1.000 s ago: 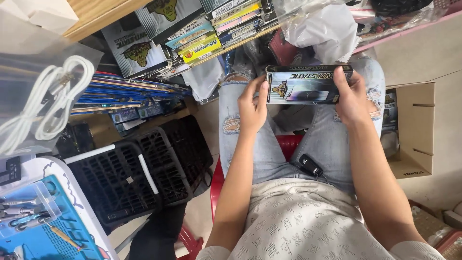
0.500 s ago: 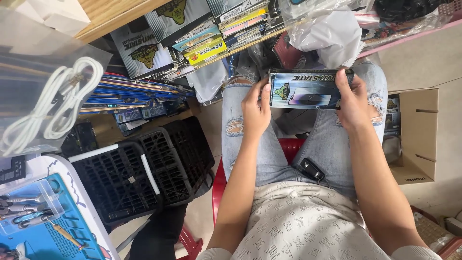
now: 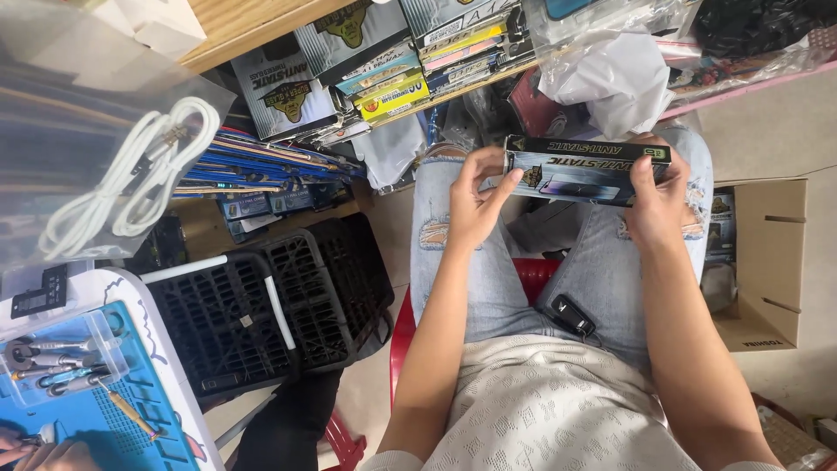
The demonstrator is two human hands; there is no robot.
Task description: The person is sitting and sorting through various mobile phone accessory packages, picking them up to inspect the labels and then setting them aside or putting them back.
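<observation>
I sit on a red stool (image 3: pixel 523 279) in torn light jeans, holding a flat rectangular box (image 3: pixel 582 171) with a dark top edge and a pale blue face over my knees. My left hand (image 3: pixel 475 202) grips its left end, thumb on top and fingers underneath. My right hand (image 3: pixel 656 202) holds its right end. A small black key fob (image 3: pixel 573 315) lies on my lap between the thighs.
A black plastic basket (image 3: pixel 261 314) stands at my left. Stacks of similar flat boxes (image 3: pixel 384 61) and plastic bags (image 3: pixel 610 70) crowd the floor ahead. An open cardboard carton (image 3: pixel 767 262) is at right. A blue work mat (image 3: pixel 78 410) with tools lies at bottom left, a white cable (image 3: pixel 131 174) above it.
Both hands have lifted the box slightly farther out over my knees; the grip on both ends is the same.
</observation>
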